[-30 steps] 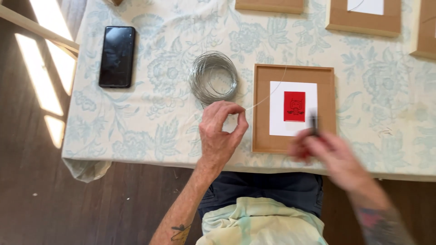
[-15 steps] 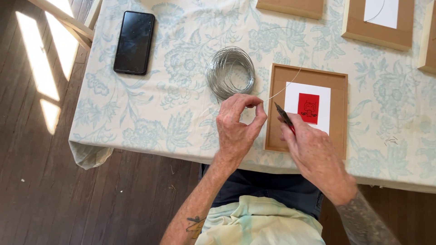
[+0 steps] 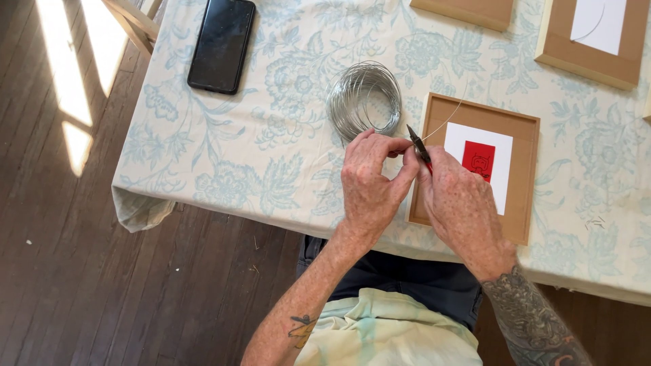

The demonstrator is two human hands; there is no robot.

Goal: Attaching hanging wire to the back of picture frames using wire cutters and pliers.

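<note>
Left hand (image 3: 369, 186) curled shut, thumb & fingertips pinching thin silver wire strand (image 3: 453, 115) running off to 1 o'clock. Right hand (image 3: 461, 207) closed round small dark-tipped pliers w/ red grip (image 3: 418, 144), tip up at 11 o'clock, touching left fingertips. Both over edge of floral pale-blue tablecloth (image 3: 224, 176). Coil of silver wire (image 3: 364, 99) just at 12 o'clock of left hand. Shallow brown cardboard frame w/ white card & red rectangle (image 3: 479, 165) under right hand. Black phone (image 3: 221, 45) well apart at 10 o'clock.
</note>
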